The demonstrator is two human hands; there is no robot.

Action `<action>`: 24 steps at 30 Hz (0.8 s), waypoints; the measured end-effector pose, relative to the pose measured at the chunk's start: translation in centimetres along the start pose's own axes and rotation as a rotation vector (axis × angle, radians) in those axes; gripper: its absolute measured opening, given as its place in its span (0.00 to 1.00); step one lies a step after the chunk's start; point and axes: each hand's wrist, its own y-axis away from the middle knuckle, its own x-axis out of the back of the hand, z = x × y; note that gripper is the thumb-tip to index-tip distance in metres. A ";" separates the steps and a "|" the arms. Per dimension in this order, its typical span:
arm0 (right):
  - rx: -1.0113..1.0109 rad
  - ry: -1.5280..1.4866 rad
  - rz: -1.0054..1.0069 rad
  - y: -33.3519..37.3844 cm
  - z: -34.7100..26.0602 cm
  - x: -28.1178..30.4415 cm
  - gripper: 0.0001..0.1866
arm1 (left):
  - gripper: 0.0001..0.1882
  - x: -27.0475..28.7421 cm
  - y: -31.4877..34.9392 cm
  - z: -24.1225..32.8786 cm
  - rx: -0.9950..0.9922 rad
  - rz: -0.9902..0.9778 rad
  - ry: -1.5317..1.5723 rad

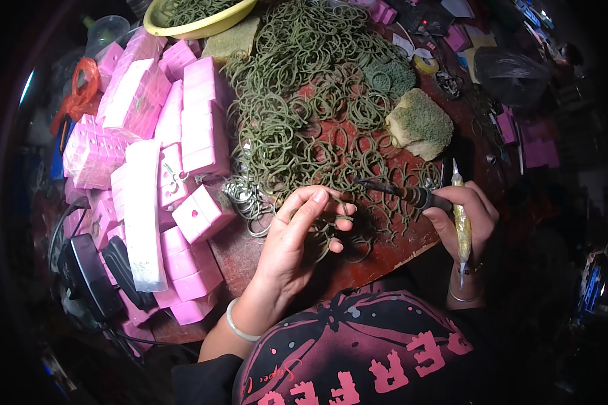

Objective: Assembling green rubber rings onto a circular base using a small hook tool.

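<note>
My left hand (292, 233) is closed in a pinch at the near edge of the pile, thumb and fingers on a thin green ring (343, 206). My right hand (471, 214), to the right, grips a soldering iron (422, 197) by its dark handle. The iron's dark tip points left, towards the ring, with a small gap between them. A double-ended carving tool (463, 226) with a yellow wrapped handle is also tucked upright in the right hand's fingers. Beyond both hands spreads a big heap of green rings (284, 81).
Pink blocks (199, 128) are stacked along the left, with a black device (88, 277) and cable beside them. A yellow basin (209, 25) stands at the far left. A worn sponge (420, 123) and a black plastic bag (511, 74) lie right on the red table (240, 260).
</note>
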 end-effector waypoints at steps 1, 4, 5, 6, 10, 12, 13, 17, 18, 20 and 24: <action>-0.014 -0.010 0.004 0.1 0.1 -0.1 0.19 | 0.10 0.0 0.0 0.0 -0.002 0.003 -0.001; -0.014 -0.038 -0.013 0.3 0.3 -0.1 0.19 | 0.10 -0.1 0.0 0.0 0.000 0.015 -0.002; -0.014 -0.038 -0.014 0.4 0.3 -0.1 0.19 | 0.10 -0.1 0.0 0.0 0.000 0.016 -0.001; -0.017 -0.036 -0.020 0.4 0.3 -0.1 0.19 | 0.10 0.0 0.0 0.0 0.002 0.015 0.003; -0.010 -0.035 -0.020 0.6 0.4 -0.2 0.18 | 0.10 0.0 0.1 0.1 0.007 0.019 0.014; -0.021 -0.029 -0.030 0.6 0.2 -0.1 0.18 | 0.10 -0.1 0.1 0.0 0.006 0.014 0.013; -0.031 -0.024 -0.041 0.5 0.2 0.0 0.17 | 0.10 -0.1 0.0 0.0 0.004 0.008 0.012; -0.026 -0.014 -0.053 0.5 0.2 -0.1 0.17 | 0.10 -0.1 0.1 0.1 0.004 0.012 0.011; -0.031 -0.020 -0.059 0.5 0.1 -0.1 0.17 | 0.10 -0.1 0.1 0.0 0.002 0.011 0.013; -0.036 -0.026 -0.064 0.6 0.1 -0.1 0.16 | 0.10 -0.1 0.1 0.0 0.000 0.010 0.015; -0.037 -0.028 -0.085 0.5 0.1 -0.2 0.16 | 0.09 -0.1 0.0 0.0 -0.005 0.012 0.014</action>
